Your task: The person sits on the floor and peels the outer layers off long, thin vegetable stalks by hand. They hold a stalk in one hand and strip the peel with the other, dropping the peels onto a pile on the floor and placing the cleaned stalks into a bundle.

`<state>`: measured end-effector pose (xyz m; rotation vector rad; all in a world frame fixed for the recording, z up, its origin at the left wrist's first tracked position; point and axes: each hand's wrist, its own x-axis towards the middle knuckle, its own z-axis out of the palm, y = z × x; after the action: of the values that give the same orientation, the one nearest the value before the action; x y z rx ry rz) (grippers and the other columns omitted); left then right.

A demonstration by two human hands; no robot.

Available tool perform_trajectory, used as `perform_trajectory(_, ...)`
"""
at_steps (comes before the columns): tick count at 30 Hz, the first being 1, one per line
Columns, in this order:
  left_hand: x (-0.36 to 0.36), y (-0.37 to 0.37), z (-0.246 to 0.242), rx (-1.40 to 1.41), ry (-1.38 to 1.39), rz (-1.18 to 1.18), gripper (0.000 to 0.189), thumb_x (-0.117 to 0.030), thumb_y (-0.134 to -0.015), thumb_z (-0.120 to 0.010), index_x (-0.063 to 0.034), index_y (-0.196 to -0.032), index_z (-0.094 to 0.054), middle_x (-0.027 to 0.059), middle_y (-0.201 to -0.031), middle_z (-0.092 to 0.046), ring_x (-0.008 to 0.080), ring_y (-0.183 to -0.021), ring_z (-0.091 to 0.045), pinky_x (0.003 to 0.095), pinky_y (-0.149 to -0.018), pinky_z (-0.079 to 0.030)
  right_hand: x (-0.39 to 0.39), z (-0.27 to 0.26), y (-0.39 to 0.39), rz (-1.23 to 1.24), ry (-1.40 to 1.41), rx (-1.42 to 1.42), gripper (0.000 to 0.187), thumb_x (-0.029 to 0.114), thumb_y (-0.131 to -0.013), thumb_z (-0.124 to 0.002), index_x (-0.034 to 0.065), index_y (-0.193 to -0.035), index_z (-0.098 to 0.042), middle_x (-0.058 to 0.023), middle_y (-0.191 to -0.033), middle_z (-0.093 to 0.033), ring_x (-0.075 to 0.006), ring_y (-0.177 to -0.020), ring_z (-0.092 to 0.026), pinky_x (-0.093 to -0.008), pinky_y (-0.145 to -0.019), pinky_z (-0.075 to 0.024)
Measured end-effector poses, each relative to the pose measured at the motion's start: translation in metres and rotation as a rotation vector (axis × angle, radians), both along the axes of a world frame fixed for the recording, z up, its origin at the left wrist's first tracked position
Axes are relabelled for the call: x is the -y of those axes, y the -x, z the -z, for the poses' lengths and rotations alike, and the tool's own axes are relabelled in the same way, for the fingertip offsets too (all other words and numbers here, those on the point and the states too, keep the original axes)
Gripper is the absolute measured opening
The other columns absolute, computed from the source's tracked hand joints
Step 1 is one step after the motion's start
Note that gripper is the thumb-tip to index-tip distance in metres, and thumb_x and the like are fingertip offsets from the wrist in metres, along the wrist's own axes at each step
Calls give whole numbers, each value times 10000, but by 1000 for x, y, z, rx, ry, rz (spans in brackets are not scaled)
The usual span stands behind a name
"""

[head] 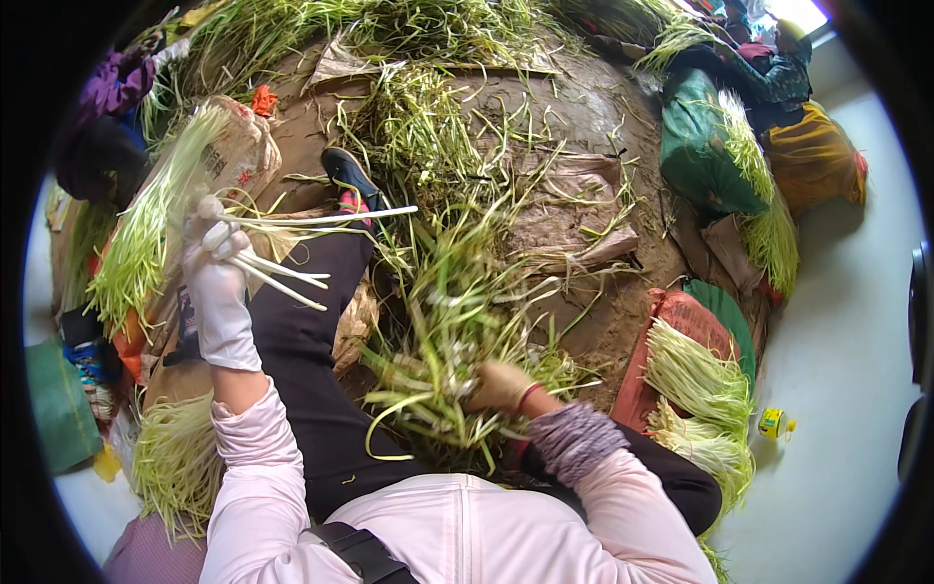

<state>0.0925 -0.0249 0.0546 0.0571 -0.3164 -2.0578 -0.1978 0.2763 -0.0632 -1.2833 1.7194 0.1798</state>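
Observation:
My left hand (217,255), in a white glove, is raised at the left and grips several thin pale stalks (321,217) that look like garlic scapes. Their white ends point to the right. Down between my legs, my right hand (499,387) reaches into a loose heap of green leafy stalks (445,365). Motion blurs this heap, and its leaves hide the right fingertips, so their grip is unclear. Just beyond the left hand, a bundle of pale green stalks (157,219) lies across a woven sack (244,139).
More stalk bundles lie at my left hip (179,456) and on a red sack (678,336) at the right. A yellow-labelled bottle (775,423) lies on the pale floor. Green litter covers the brown ground (584,109) ahead. Other people sit at upper left and upper right.

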Motion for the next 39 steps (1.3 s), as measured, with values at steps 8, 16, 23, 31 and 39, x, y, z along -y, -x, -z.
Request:
perform_trajectory(8, 1, -5, 7, 88, -15, -84, 186, -166, -965, -434, -72, -1017, -585, 35, -786, -582, 84, -459, -481, 219, -391, -385, 4, 37, 18, -128, 250, -305, 763, 481, -566, -817, 186, -1214, -544, -208, -1278, -447, -387, -1174, -442, -478, -909, -442)
perform_trajectory(16, 5, -4, 2, 25, -25, -59, 202, -210, -970, -442, -76, -957, -592, 33, -766, -597, 76, -441, -470, 214, -375, -361, -26, 73, -7, 91, -172, -45, 1185, 354, -633, -820, 81, -1478, -36, -340, -1284, -429, -368, -1055, -569, -362, -910, -480)
perform_trajectory(23, 4, -12, 11, -6, -5, -84, 224, -242, -971, -445, -93, -1045, -595, 9, -799, -580, 61, -469, -424, 201, -396, -322, -17, -23, -13, -279, -158, -16, 745, 468, -635, -745, 42, -1213, -549, -172, -831, -666, -288, -729, -652, -381, -660, -524)
perform_trajectory(31, 3, -16, 9, 61, -141, -224, 209, -215, -975, -425, -99, -1024, -592, -1, -774, -571, 51, -441, -390, 181, -363, -278, 265, -373, 121, -344, 663, -1221, 418, 359, -842, -602, 109, -1177, -573, -116, -910, -644, -232, -816, -628, -377, -731, -520)
perform_trajectory(39, -14, 20, 4, 175, -155, -71, 169, -262, -897, -603, -107, -958, -633, -10, -770, -629, 47, -499, -488, 154, -368, -352, 265, -366, 53, 55, 1516, 62, 560, 405, -803, -679, 114, -1254, -520, -74, -971, -622, -183, -742, -571, -321, -726, -508)
